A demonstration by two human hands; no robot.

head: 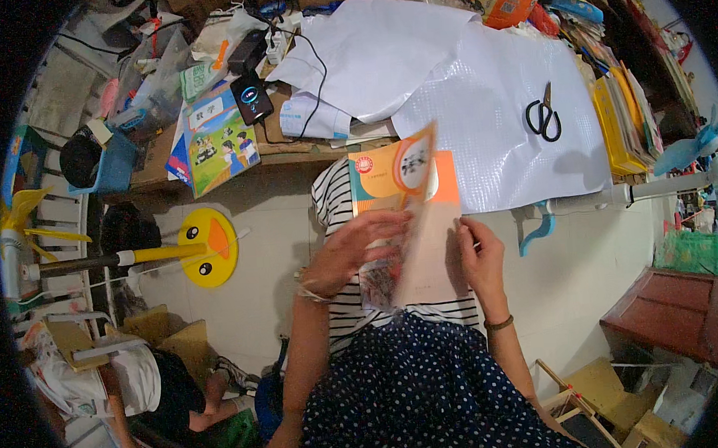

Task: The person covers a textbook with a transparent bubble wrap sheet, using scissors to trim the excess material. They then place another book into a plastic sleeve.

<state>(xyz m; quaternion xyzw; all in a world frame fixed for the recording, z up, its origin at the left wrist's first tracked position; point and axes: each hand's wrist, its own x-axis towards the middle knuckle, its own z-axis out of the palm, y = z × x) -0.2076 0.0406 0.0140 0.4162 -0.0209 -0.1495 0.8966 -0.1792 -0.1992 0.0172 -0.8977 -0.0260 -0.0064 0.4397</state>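
Note:
A paperback textbook with an orange and green cover (374,184) is over my lap, its front cover raised and blurred, a pale inside page (441,250) showing. My right hand (481,251) pinches the book's right edge between thumb and fingers. On the left, my left hand (357,248) lies against the raised cover with its fingers extended; blur hides whether they grip it. Black-and-white striped fabric (337,213) shows beneath the book. Beyond my hands, a white plastic-like sheet (500,158) covers much of the table, and black-handled scissors (545,117) lie on it.
A mathematics textbook (220,143) overhangs the table's front edge, beside a charging phone (250,99) with cables. Yellow folders (616,128) stand at right. A yellow duck-faced fan base (208,247) is at left. Another person (125,378) sits at lower left. Wooden furniture (663,316) is at lower right.

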